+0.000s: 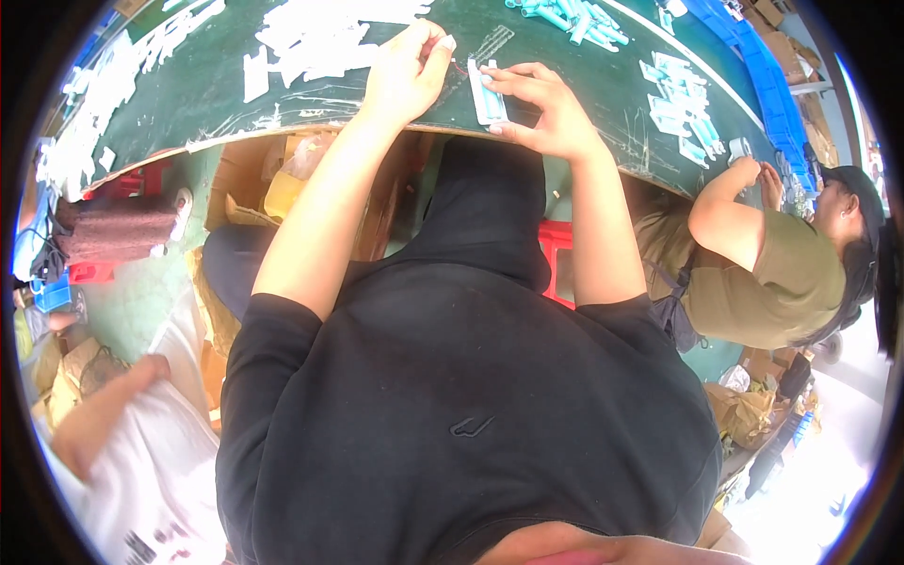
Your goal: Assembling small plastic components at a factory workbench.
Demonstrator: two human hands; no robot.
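My right hand (556,118) holds a narrow white plastic casing (489,111) against the green tabletop, fingers at its far part and thumb at the near end. A pale teal cylinder (492,94) lies in the casing. Left of it, my left hand (407,75) is raised just over the table with thumb and forefinger pinched together. Whatever is in that pinch is too small to make out. A thin reddish line, perhaps a wire, shows between this hand and the casing.
White plastic parts (311,42) are heaped beyond my left hand, with more white pieces (99,104) farther left. Teal cylinders (570,17) lie at the far side. White-and-teal pieces (680,99) sit to the right, near a co-worker (772,264). Another person (141,452) is at lower left.
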